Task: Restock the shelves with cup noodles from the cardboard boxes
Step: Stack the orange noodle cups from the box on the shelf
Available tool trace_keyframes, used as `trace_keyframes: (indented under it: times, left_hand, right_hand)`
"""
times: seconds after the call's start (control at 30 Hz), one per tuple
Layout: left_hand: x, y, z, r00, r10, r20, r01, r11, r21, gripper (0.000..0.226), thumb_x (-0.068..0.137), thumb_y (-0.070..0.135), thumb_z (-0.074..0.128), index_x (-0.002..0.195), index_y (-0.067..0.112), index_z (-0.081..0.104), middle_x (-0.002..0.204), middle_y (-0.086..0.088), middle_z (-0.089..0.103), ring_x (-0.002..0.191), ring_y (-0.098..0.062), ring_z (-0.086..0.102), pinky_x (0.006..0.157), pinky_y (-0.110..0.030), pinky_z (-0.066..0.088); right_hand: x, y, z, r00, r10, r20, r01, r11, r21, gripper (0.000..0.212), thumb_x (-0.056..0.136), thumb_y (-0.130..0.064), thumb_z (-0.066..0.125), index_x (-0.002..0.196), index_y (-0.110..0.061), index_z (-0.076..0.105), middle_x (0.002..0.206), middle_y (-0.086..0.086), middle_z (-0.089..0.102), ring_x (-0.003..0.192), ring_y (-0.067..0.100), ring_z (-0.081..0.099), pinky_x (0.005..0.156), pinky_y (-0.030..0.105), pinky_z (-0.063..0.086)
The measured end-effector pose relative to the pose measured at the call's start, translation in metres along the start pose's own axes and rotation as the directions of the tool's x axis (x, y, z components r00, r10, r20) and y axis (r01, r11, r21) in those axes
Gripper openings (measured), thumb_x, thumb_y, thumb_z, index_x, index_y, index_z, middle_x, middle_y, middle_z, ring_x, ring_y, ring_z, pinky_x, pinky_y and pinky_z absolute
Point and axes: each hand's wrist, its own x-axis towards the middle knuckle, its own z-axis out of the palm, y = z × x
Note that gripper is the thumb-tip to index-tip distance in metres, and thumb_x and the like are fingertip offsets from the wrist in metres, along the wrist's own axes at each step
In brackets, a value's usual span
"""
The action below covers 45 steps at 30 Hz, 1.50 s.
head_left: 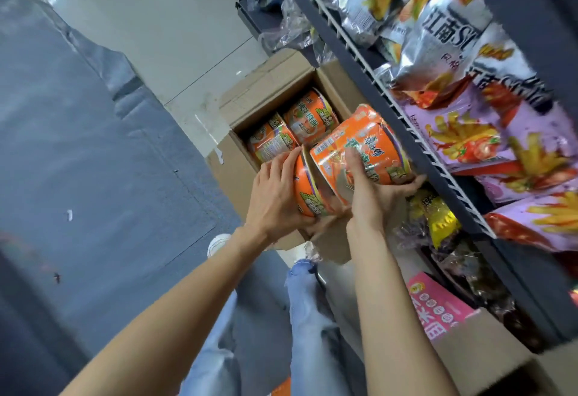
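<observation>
Left hand (pixel 275 189) gripping one noodle bowl (pixel 308 190), right hand (pixel 372 189) clamping another (pixel 359 148), both above the cardboard box (pixel 237 164); keeping them level, heading shelf-ward (pixel 391 98).

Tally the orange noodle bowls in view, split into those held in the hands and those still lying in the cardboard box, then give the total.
Bowls held in the hands: 2, one in the left hand at, one in the right hand at
Bowls visible in the cardboard box: 2, at and
Total: 4
</observation>
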Motion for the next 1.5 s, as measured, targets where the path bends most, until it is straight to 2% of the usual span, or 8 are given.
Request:
trace_keyframes:
  times: [0.07,0.17,0.33,0.57,0.77,0.9,1.07,1.5]
  left_hand:
    - [-0.018,0.003,-0.034,0.999,0.011,-0.044,-0.013,1.000,-0.025,0.122,0.045,0.066,0.075,0.144,0.016,0.025,0.138,-0.005,0.044,0.120,-0.025,0.047,0.097,-0.046,0.043]
    - [-0.042,0.009,-0.094,0.997,0.045,-0.066,-0.050,0.996,-0.071,0.120,0.046,0.072,0.067,0.144,0.015,0.028,0.141,-0.004,0.044,0.124,-0.024,0.047,0.099,-0.047,0.043]
    - [-0.071,0.020,-0.205,0.979,0.199,-0.048,-0.204,0.972,-0.118,0.117,0.043,0.072,0.066,0.142,0.020,0.031,0.138,0.001,0.045,0.121,-0.019,0.046,0.097,-0.038,0.042]
    - [-0.042,0.052,-0.303,0.887,0.444,-0.124,-0.453,0.890,-0.057,0.116,0.047,0.057,0.082,0.142,0.009,0.033,0.137,-0.007,0.045,0.121,-0.014,0.033,0.101,-0.032,0.032]
    - [-0.004,0.073,-0.328,0.863,0.495,-0.100,-0.501,0.865,-0.036,0.119,0.047,0.058,0.085,0.141,0.008,0.032,0.133,-0.007,0.049,0.121,-0.020,0.043,0.099,-0.033,0.038]
    - [0.031,0.083,-0.333,0.835,0.547,-0.060,-0.546,0.837,0.035,0.120,0.048,0.066,0.081,0.143,0.014,0.029,0.135,0.000,0.050,0.123,-0.018,0.047,0.105,-0.039,0.039]
    - [0.093,0.105,-0.345,0.777,0.624,-0.082,-0.627,0.779,-0.016,0.119,0.050,0.065,0.082,0.144,0.013,0.029,0.138,-0.002,0.047,0.126,-0.017,0.045,0.097,-0.030,0.041]
    - [0.268,0.157,-0.330,0.733,0.662,0.153,-0.589,0.732,-0.343,0.123,0.051,0.037,0.092,0.145,0.012,0.018,0.141,-0.005,0.039,0.128,-0.015,0.041,0.108,-0.034,0.038]
  right_hand:
    - [-0.031,-0.020,-0.007,0.997,-0.040,0.061,0.038,0.999,0.030,0.104,0.066,-0.026,0.085,0.145,-0.021,0.019,0.131,-0.007,0.046,0.109,0.003,0.051,0.095,0.013,0.038]
    - [-0.089,-0.052,-0.018,0.986,-0.138,0.089,0.132,0.989,0.066,0.087,0.053,-0.038,0.087,0.126,-0.026,0.042,0.124,-0.007,0.058,0.108,-0.002,0.059,0.099,0.028,0.047]
    - [-0.175,-0.097,-0.016,0.967,-0.253,0.033,0.244,0.954,0.174,0.088,0.053,-0.035,0.084,0.124,-0.031,0.033,0.113,-0.023,0.053,0.100,-0.013,0.058,0.095,0.023,0.046]
    - [-0.222,-0.166,-0.003,0.940,-0.342,-0.011,0.329,0.892,0.309,0.096,0.066,-0.020,0.086,0.141,-0.019,0.025,0.132,-0.001,0.053,0.105,-0.004,0.058,0.079,0.004,0.047]
    - [-0.206,-0.211,0.003,0.922,-0.387,0.025,0.364,0.886,0.286,0.109,0.059,-0.032,0.091,0.140,-0.025,0.018,0.137,0.001,0.049,0.118,0.010,0.055,0.096,0.026,0.050]
    - [-0.189,-0.232,0.008,0.908,-0.416,-0.040,0.415,0.888,0.198,0.110,0.060,-0.029,0.089,0.143,-0.019,0.016,0.138,0.001,0.043,0.124,0.013,0.047,0.085,0.001,0.039]
    - [-0.159,-0.261,0.034,0.927,-0.361,-0.099,0.373,0.909,0.187,0.113,0.060,-0.033,0.088,0.142,-0.017,0.012,0.138,0.002,0.045,0.124,0.015,0.045,0.099,0.023,0.038]
    - [-0.067,-0.340,0.120,0.777,-0.399,-0.486,0.484,0.873,0.056,0.121,0.052,-0.035,0.092,0.145,-0.016,0.016,0.138,0.006,0.038,0.128,0.019,0.040,0.099,0.024,0.035]
